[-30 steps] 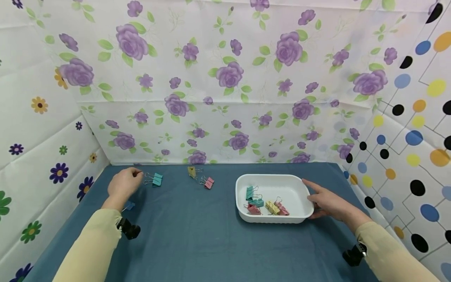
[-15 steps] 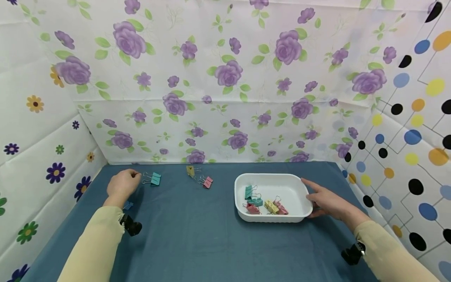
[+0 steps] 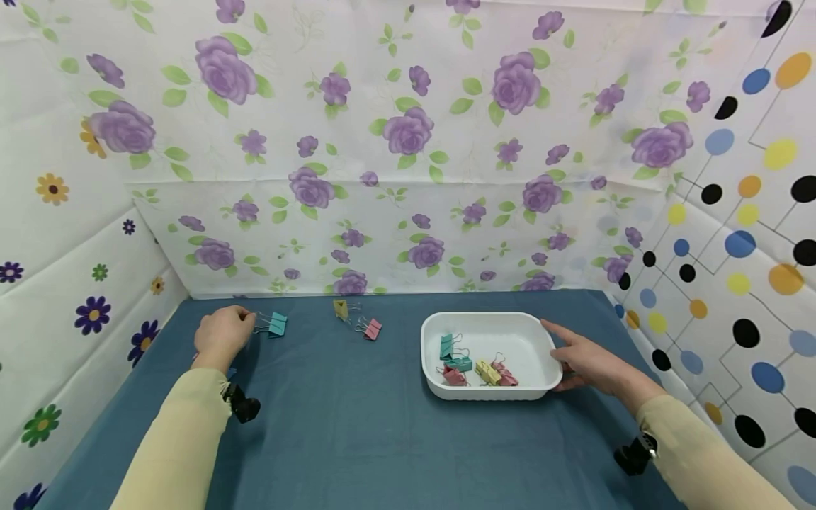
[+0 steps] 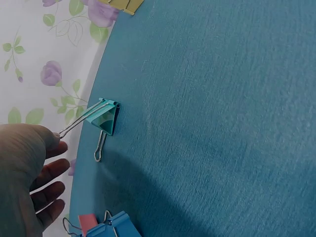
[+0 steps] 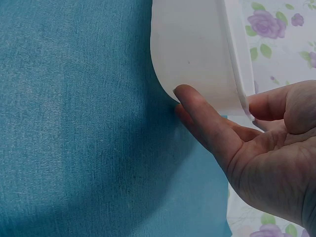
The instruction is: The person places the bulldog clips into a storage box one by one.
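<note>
Left hand [image 3: 219, 334]: thumb and finger together, pinching one wire handle of a teal binder clip [image 3: 276, 324] at its 3 o'clock; other fingers loose. Clip body sits on the blue cloth [image 3: 344, 425], free handle angled down in the left wrist view. At the hand's 6 o'clock, by the wrist: blue binder clip [image 4: 121, 226], with a pink piece [image 4: 88, 222] against it, both cut off at frame edge. Further out at 3 o'clock: yellow binder clip [image 3: 341, 309], then pink binder clip [image 3: 372, 329], near each other. Right hand [image 3: 596, 365]: fingers apart, spread on the 3 o'clock end of the white tray [image 3: 529, 395], touching rim and outer wall. In the tray: two teal clips [image 3: 448, 346] at 9, red clip [image 3: 455, 375] at 8, yellow clip [image 3: 487, 372] at 6, pink clip [image 3: 504, 375] at 5. Floral backdrop [image 3: 382, 219] at 12.
</note>
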Available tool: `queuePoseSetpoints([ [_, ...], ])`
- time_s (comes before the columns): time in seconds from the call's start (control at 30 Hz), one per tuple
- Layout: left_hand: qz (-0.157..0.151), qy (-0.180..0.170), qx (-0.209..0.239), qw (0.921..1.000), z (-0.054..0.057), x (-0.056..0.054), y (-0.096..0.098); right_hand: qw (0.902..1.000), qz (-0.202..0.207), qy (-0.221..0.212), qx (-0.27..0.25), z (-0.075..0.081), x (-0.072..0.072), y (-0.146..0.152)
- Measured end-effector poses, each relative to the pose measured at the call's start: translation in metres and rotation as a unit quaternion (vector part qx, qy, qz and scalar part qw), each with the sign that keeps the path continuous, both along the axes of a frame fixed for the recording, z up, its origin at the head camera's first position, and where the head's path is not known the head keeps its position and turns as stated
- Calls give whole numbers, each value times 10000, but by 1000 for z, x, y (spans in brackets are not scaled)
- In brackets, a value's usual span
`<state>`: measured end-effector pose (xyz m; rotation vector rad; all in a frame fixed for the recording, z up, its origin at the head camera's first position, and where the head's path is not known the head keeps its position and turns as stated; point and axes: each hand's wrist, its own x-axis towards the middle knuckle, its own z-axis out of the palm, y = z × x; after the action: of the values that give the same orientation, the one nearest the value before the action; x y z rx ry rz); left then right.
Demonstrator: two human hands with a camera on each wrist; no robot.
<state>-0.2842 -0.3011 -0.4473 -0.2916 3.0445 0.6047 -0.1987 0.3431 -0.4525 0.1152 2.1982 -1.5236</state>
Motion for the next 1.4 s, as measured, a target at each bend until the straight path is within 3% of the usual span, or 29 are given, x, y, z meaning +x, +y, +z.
queuePoseSetpoints([
  [0.47, 98, 65, 0, 9999, 3, -3, 4, 10000, 13, 8, 38, 0, -3, 0],
  [1.07, 143, -298, 205, 9992, 0, -5, 4, 10000, 21, 13, 39, 2, -1, 0],
  [1.4, 17, -276, 436, 9987, -1, -6, 6, 10000, 18, -13, -11, 2, -1, 0],
])
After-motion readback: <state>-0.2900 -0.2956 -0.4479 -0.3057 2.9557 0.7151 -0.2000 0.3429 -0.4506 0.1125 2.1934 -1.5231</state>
